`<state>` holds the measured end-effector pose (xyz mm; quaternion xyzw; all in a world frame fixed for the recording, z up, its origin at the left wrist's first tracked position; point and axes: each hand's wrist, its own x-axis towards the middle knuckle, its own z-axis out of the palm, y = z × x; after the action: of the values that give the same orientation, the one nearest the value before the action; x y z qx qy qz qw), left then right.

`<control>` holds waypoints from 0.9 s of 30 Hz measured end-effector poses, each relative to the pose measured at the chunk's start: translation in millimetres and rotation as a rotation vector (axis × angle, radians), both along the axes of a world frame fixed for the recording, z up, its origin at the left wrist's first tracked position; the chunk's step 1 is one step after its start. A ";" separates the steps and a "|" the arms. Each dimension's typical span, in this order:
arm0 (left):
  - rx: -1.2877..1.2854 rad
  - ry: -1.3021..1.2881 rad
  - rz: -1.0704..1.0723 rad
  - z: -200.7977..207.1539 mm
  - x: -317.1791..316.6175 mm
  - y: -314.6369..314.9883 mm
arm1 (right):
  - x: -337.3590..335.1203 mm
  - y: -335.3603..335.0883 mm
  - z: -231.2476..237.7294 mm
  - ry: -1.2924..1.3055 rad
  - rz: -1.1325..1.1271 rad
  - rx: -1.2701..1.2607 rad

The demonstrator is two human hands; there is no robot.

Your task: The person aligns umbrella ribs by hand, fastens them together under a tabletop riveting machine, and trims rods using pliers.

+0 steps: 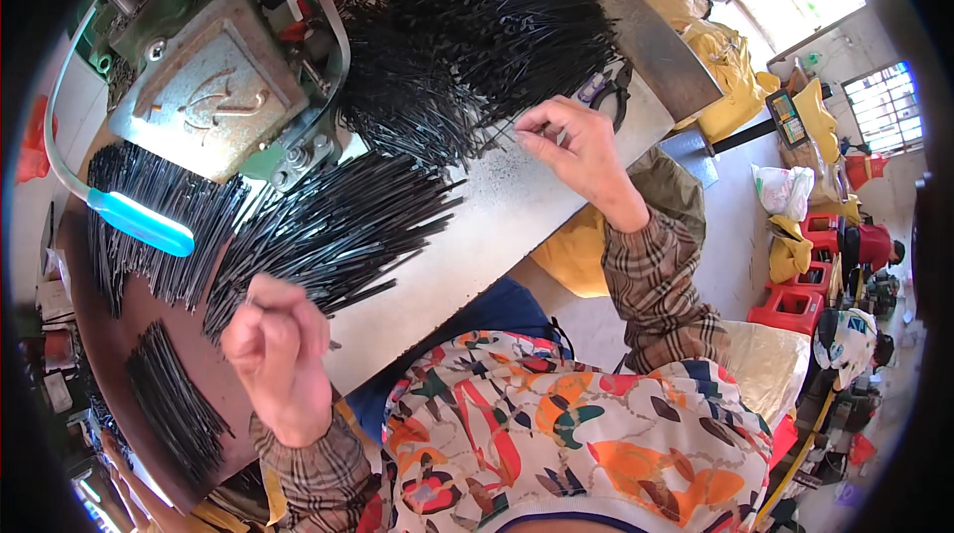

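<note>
Black thin rods lay in heaps across the metal workbench [517, 225]: a big tangled pile [477, 26] at twelve o'clock, a fanned pile [318, 235] at nine. The right hand [576, 141] pinched a few rods at the big pile's edge. The left hand [278, 344] was clenched by the fanned pile's near ends; whether it gripped rods, I could not tell. Drawing few rods at once would likely keep them untangled.
</note>
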<state>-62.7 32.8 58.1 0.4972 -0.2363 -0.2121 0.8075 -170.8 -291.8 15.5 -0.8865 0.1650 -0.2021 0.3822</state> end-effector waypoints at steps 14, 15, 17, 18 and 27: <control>0.239 0.222 0.129 -19.9 25.5 -21.5 | 32.2 -6.8 16.8 -0.047 0.387 -0.643; 0.245 0.225 0.143 -21.9 28.2 -24.1 | 38.5 0.5 20.9 -0.051 0.400 -0.636; 0.236 0.230 0.132 -28.8 35.7 -31.4 | 59.7 27.1 28.3 -0.214 0.420 -0.605; 0.241 0.246 0.123 -30.6 38.5 -37.4 | 67.4 43.4 33.0 -0.252 0.445 -0.536; 0.148 0.264 0.206 -44.9 50.4 -44.3 | 118.3 120.1 3.1 -0.052 0.396 0.557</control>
<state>-12.2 -11.5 13.2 0.5445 -0.0599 -0.2085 0.8103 -52.5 -171.6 18.6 -0.7576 0.0285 -0.0938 0.6454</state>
